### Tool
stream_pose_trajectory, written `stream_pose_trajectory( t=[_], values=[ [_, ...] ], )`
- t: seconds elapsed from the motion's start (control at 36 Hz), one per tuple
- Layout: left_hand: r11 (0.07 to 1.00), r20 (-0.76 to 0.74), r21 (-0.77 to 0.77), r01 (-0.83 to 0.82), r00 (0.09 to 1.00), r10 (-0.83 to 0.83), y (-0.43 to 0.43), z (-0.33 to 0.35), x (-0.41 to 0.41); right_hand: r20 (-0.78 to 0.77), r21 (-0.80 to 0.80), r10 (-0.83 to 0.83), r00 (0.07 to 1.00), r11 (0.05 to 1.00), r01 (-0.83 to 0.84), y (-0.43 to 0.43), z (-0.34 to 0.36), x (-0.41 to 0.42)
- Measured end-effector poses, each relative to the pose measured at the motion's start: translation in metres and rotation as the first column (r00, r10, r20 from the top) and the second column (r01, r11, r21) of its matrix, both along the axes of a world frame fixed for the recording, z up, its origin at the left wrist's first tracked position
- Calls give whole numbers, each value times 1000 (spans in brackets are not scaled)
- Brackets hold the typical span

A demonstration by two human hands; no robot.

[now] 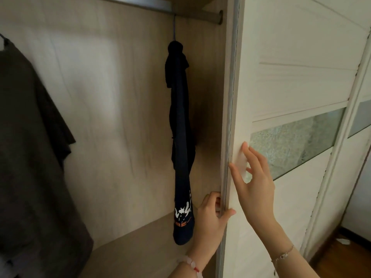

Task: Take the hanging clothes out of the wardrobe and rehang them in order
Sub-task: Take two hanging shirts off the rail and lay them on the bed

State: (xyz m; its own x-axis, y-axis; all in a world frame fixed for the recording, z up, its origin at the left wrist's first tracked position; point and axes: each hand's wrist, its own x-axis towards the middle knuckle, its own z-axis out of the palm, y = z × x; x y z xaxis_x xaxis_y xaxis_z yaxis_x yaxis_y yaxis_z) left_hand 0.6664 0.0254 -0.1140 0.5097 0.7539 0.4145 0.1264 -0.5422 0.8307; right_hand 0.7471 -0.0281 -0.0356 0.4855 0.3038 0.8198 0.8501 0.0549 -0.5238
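Note:
A dark navy garment with white and orange print [180, 137] hangs edge-on from the rail [208, 16] near the wardrobe's right side. A dark grey-brown garment [34, 157] hangs at the far left. My left hand [210, 219] grips the edge of the cream sliding door [281, 77], fingers curled behind the edge and thumb on the front. My right hand [255, 181] lies on the door's front with straight fingers touching the small recessed handle [244, 165].
The wardrobe's wooden back panel [112, 97] and floor shelf [130, 247] show between the two garments. A frosted glass strip [297, 141] crosses the door. A second door panel [359, 117] and wooden floor [341, 249] lie to the right.

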Motion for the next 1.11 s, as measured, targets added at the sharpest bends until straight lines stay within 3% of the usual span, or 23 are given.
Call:
stream_pose_trajectory(
  t=[0.25, 0.39, 0.53, 0.67, 0.86, 1.0, 1.11],
  values=[
    [997, -130, -26, 74, 988, -77, 1, 7, -8, -31, 15, -54, 998, 998, 54, 4, -2, -11],
    [985, -229, -73, 156, 959, -169, 3, 24, -23, 141, 134, -97, 985, 988, 78, 9, 6, -29],
    [991, -341, 45, 125, 935, -102, 12, 44, -58, 256, 90, 147, 956, 981, -175, 17, 23, -59],
    [994, -331, 100, -36, 941, 67, 20, 71, -125, 161, -23, 379, 911, 924, -381, 48, 43, -98],
    [863, -264, 413, -293, 868, 421, 3, 123, -248, 33, -171, 696, 718, 711, -682, 85, 79, -166],
    [689, -102, 559, -461, 787, 609, -14, 187, -328, -147, -88, 871, 469, 461, -883, 99, 128, -220],
    [496, 158, 619, -609, 715, 681, -17, 250, -374, -261, 35, 930, 258, 276, -961, 110, 186, -261]
  ],
)
